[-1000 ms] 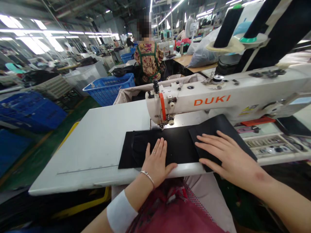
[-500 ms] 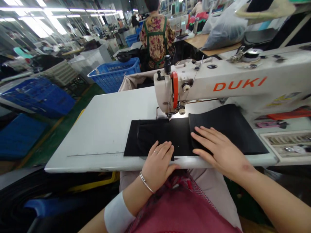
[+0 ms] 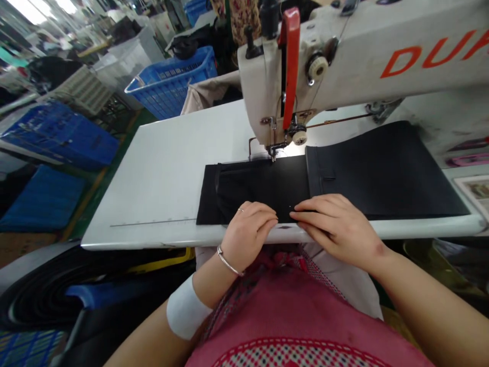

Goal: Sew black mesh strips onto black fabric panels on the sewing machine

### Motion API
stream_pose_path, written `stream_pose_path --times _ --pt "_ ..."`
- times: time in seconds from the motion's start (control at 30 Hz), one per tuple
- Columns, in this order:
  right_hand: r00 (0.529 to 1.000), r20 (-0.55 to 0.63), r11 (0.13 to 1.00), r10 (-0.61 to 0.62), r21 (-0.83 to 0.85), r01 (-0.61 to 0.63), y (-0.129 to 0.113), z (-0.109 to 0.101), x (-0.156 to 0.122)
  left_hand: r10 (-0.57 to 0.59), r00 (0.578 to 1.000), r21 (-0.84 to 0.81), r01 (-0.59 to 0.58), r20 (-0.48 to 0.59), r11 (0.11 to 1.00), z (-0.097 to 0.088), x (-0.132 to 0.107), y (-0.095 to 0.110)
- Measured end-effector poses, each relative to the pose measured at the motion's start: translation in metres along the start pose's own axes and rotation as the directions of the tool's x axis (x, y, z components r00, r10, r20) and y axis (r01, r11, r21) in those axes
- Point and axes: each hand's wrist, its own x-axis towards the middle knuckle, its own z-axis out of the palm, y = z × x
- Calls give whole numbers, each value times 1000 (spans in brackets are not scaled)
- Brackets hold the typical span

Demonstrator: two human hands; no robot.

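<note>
A black fabric panel (image 3: pixel 292 178) lies under the needle and presser foot of the white sewing machine (image 3: pixel 263 97). A narrower black pocket-like piece (image 3: pixel 244 181) rests on its left part. My left hand (image 3: pixel 250 229) is at the front edge, thumb and fingertips closed together on the black pieces. My right hand (image 3: pixel 336 227) lies with fingers stretched out over the panel's front edge, fingertips close to a tiny white dot. To the right, a folded-over black section (image 3: pixel 382 173) shows a seam band and a short slit; the right hand covers its lower left corner.
The white table (image 3: pixel 153 178) carries a printed ruler line (image 3: pixel 153 223) along its front. Behind stand a blue basket (image 3: pixel 173 84) and a beige cloth-lined bin (image 3: pixel 206 92). A black roll (image 3: pixel 34 290) lies at lower left. Part of another person (image 3: pixel 242 20) shows at the back.
The view has moved closer and lower over the machine. My left fingers have drawn together at the front edge. My right hand has slid left off the folded section, closer to the left hand.
</note>
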Motion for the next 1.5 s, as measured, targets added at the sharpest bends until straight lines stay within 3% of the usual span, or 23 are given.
stream_pose_path --times 0.1,0.3,0.5,0.77,0.93,1.03,1.17,1.27,1.33,1.4,1.5 --pt "1000 10 1000 -2 -4 2 0 -2 1 -69 997 -42 70 25 997 -1 3 2" --pt "1000 17 1000 -4 -6 4 -1 -4 2 -80 997 2 80 3 997 1 0 6" --pt "1000 19 1000 -11 -3 11 -1 -3 1 22 1000 121 -19 -23 992 9 -10 10" --pt "1000 -9 999 -29 -18 29 1 -2 0 212 977 223 -200 -29 954 18 -25 -7" --pt "996 19 997 -82 -6 83 -21 1 1 262 963 213 -244 -59 946 24 -29 -11" --pt "996 63 997 -71 7 71 -38 5 0 260 962 207 -239 -79 949 17 -30 -3" --pt "996 81 999 -39 -6 40 -46 8 -4 231 968 118 -242 94 963 -14 -12 6" --pt "996 74 998 -49 -35 52 -47 8 -4 248 962 143 -263 113 954 -34 20 -5" --pt "996 72 996 -53 -61 58 -47 7 -2 275 954 245 -297 119 923 -34 42 -19" --pt "996 72 995 -57 -76 63 -49 6 0 282 940 335 -332 191 882 -26 55 -34" --pt "995 68 994 -67 -87 73 -51 5 4 213 936 415 -319 282 852 -9 58 -47"
